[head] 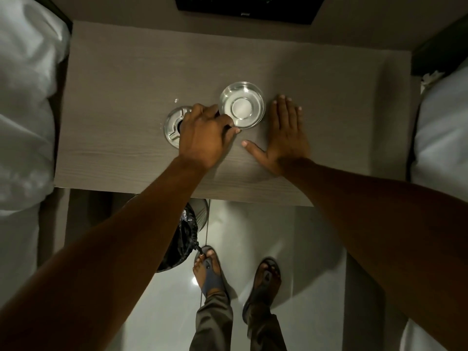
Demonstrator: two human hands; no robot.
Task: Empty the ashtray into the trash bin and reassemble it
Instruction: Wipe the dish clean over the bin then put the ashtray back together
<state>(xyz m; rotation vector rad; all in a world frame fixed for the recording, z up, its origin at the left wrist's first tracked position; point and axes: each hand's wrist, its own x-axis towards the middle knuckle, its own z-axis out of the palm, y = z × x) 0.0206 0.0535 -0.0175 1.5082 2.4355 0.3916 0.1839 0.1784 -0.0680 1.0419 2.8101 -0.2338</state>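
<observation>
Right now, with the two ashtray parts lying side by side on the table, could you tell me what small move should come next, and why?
Probably lift the lid under the left hand and set it onto the bowl. The bowl looks empty, and the two parts lie apart on the table. The right hand rests flat beside the bowl, holding nothing, so it could steady it.

Left hand (205,130) covers half the ashtray lid (173,125); the bin (188,234) is mostly hidden under the arm and worktop (114,79).
</observation>
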